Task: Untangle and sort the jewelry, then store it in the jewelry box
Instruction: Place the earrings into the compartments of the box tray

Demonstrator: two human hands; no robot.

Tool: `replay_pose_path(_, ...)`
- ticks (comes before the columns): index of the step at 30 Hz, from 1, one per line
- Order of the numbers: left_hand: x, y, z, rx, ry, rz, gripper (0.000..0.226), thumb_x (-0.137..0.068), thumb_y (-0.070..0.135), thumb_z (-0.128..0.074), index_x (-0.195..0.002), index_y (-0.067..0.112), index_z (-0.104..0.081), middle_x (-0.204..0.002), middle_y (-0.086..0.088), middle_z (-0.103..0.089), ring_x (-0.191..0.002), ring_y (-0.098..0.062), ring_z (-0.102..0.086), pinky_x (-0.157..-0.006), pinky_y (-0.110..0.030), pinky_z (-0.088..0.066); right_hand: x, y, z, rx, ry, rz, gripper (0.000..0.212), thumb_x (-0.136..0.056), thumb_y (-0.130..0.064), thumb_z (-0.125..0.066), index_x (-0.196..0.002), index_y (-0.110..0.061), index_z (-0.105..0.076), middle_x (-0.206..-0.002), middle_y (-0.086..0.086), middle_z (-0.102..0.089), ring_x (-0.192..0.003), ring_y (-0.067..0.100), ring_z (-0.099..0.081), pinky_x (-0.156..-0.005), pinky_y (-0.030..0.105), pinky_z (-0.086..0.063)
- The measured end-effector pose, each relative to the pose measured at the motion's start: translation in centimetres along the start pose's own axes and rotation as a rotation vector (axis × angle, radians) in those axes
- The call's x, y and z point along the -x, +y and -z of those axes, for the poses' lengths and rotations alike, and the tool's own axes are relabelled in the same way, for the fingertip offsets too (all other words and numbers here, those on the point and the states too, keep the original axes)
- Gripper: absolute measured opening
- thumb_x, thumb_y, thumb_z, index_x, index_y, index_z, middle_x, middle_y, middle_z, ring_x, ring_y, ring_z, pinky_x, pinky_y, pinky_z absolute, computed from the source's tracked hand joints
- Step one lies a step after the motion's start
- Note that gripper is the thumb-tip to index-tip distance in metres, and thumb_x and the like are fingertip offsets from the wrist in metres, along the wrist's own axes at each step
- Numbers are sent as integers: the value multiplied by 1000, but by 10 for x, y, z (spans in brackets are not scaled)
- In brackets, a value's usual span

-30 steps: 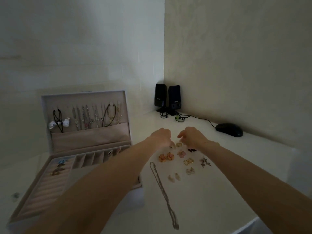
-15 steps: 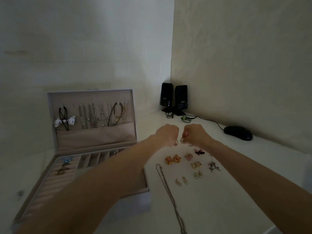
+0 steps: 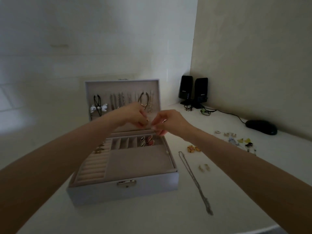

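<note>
Left grip [image 3: 133,115] and right grip [image 3: 170,123] share one pinch above the box.
Both narrow, fingertips closed on a small gold-toned piece [image 3: 147,120], type unreadable. Pale lilac, beige-lined jewelry box [image 3: 123,190] sits directly beneath, probably for drop-in. Long silver chain [image 3: 194,179] lies on the white counter [image 3: 152,220], right of and nearer than the right grip.

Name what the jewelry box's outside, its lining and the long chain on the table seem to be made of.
Jewelry box outside: pale, smooth, faint sheen, probably faux leather, with a metal latch. Lining: beige, matte and soft-looking, likely velvet or suede-like fabric. Long chain: thin links glinting grey, seemingly silver-toned metal.
</note>
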State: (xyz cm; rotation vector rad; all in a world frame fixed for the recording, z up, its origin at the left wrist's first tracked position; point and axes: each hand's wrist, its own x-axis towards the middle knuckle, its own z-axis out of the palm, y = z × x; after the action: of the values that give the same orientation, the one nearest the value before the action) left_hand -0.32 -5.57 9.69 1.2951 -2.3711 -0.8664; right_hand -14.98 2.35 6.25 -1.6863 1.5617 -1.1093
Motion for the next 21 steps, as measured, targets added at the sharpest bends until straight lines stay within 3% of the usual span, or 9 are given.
replay_pose_path(3, 6, -18, 11, -2, -29, 54, 9, -85, 2, -65, -92, -3, -69, -77, -9, -68, -57, -5, -66, -58, -15, -55, -3, -7, -22, 30, -30, 47, 16, -77, 3, -73, -75, -10, -64, -82, 14, -68, -67, 24, -69, -67, 33, -60)
replay_pose_path(6, 10, -29, 13, -56, -101, 26, 13, -87, 2, -63, -98, -3, -69, -75, -6, -67, -54, -3, -64, -54, -13, -53, -8, -9, -35, 258, -10, 135, 12, -73, -4, -78, -83, -8, -71, -86, 5, -70, -81, 20, -68, -76, 23, -54)
replay_pose_path(11, 11, -39, 9, -303, -102, -85, 16, -86, 5, -65, -101, 2, -69, -88, -12, -71, -59, -9, -63, -56, -9, -49, -11, -6, -49, 398, -46, 130, 19, -72, -7, -79, -89, -11, -74, -88, 0, -68, -81, 10, -59, -62, 1, -37)
replay_pose_path(14, 15, -38, 5, -395, -55, -171, 18, -85, 3, -63, -103, 2, -64, -94, -13, -67, -75, -19, -61, -51, -6, -40, -12, -2, -52, 389, -8, 139, 19, -70, -4, -79, -87, -10, -74, -91, 6, -71, -86, 17, -63, -66, 7, -40)
replay_pose_path(17, 17, -40, 3, -438, -50, -216, 19, -85, 4, -64, -103, 3, -63, -97, -11, -64, -80, -17, -57, -55, -5, -39, -12, 0, -53, 381, 7, 147, 19, -70, -3, -79, -86, -10, -74, -91, 8, -72, -84, 16, -64, -66, 8, -42)
replay_pose_path(21, 16, -45, 2, -386, -49, -229, 13, -82, 1, -66, -94, 3, -64, -92, -14, -65, -84, -24, -64, -74, -30, -54, -11, -2, -50, 407, -26, 155, 16, -72, -2, -76, -86, -8, -75, -90, 7, -71, -77, 9, -57, -62, 0, -38)
